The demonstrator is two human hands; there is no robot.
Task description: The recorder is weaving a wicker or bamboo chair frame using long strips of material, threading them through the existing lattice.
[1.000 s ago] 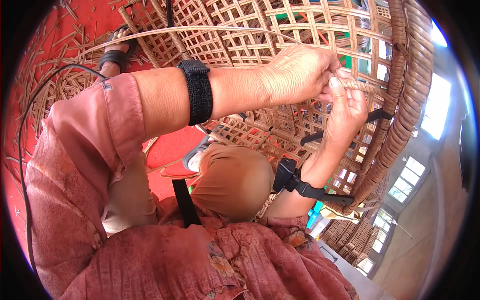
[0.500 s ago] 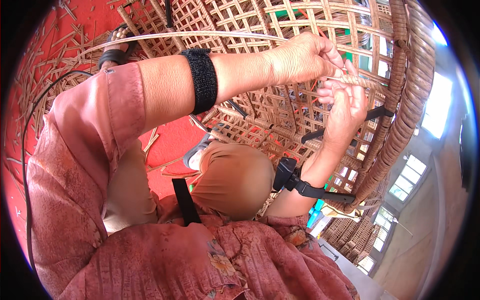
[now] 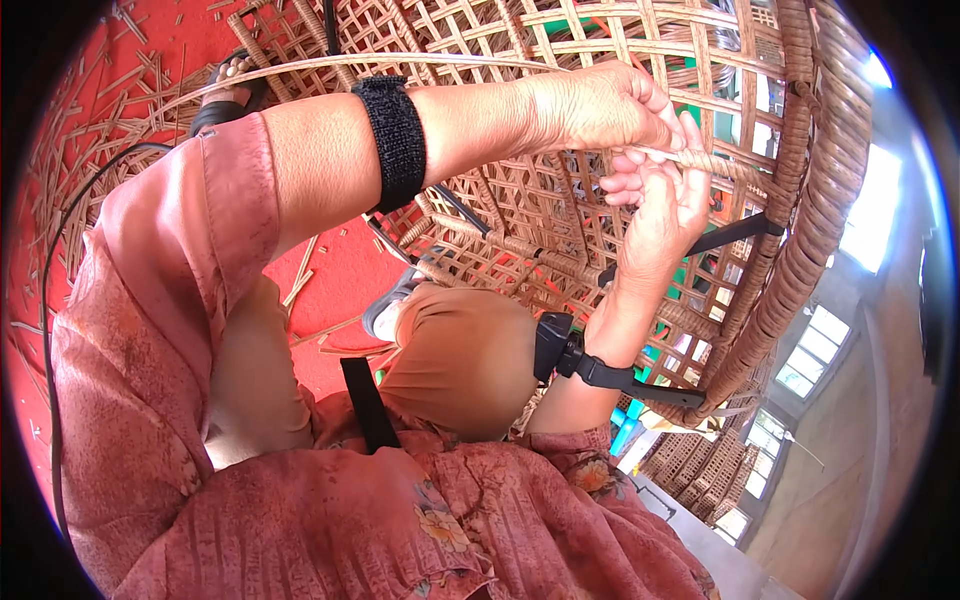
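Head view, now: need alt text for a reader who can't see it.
The person's left hand and right hand meet at a wrapped rod on an openwork wicker piece. A long pale strand stretches leftward from behind the left hand. Cut strips litter the red floor.

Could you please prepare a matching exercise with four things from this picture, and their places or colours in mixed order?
Things:
1. right hand
2. long pale strip
3. black band
4. floor

Places or colours:
A. red
B. wrapped around the left forearm
C. just below the left hand in the picture
D. curving above the left forearm in the picture

Right pairs: 1-C, 2-D, 3-B, 4-A
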